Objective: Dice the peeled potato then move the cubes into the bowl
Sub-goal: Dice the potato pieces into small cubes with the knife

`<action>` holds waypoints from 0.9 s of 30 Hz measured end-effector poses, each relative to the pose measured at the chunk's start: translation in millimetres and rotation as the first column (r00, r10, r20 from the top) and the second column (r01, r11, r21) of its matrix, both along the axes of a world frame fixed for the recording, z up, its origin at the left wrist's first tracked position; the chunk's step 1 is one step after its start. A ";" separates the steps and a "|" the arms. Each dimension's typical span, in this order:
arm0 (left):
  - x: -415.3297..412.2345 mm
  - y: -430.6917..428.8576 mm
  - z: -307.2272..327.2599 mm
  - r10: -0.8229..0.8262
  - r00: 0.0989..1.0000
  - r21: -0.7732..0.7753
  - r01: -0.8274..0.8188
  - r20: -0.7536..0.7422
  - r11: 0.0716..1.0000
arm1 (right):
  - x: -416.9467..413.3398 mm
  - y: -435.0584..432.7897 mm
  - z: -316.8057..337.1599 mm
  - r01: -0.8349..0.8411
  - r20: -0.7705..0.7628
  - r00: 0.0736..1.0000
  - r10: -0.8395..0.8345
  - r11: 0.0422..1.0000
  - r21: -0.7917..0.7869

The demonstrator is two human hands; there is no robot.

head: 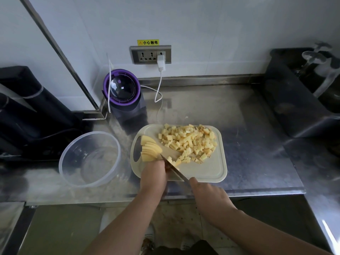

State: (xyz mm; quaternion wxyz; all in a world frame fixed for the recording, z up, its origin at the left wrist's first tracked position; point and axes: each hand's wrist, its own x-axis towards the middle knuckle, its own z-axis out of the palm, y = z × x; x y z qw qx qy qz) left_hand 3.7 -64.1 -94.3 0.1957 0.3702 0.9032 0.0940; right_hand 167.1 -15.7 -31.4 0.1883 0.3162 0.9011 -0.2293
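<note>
Two bare forearms enter from the near edge. The right hand is closed round the handle of a kitchen knife, forefinger lying forward towards the blade. The blade runs diagonally up and left, and its tip meets the near end of the fanned potato slices.

The left hand sits against those slices from the near side. Its fingers are tucked out of sight behind the back of the hand, so grasping or merely pressing cannot be determined.

Both slices and blade are on a pale plastic cutting board on the steel counter. A large heap of potato cubes covers the board's far right. A few loose cubes lie beside the blade.

The clear plastic bowl stands just left of the board, with no potato in it.

Assessment: dicing is well advanced and transfer is not begun.

- Keep the slices stacked flat and square them before cutting strips.
- Keep the left fingertips curled back from the edge.
- Match the spacing to the existing cubes.
- Sweep finished cubes clear, since the heap crowds the working area.
</note>
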 end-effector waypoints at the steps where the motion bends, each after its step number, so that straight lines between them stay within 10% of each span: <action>1: -0.5 0.1 -0.3 -0.010 1.000 -0.015 0.010 0.001 1.000 | 0.3 0.3 -2.0 0.004 0.007 1.000 -0.004 1.000 -0.010; 14: -3.7 25.8 1.3 -0.031 0.999 0.118 0.033 -0.020 0.992 | 11.2 58.8 -7.2 0.005 0.063 0.998 -0.007 1.000 0.025; 27: -44.4 34.6 28.8 0.065 0.901 0.350 -0.232 0.428 0.907 | 30.9 90.8 4.5 -0.184 -0.001 0.980 0.198 0.911 0.368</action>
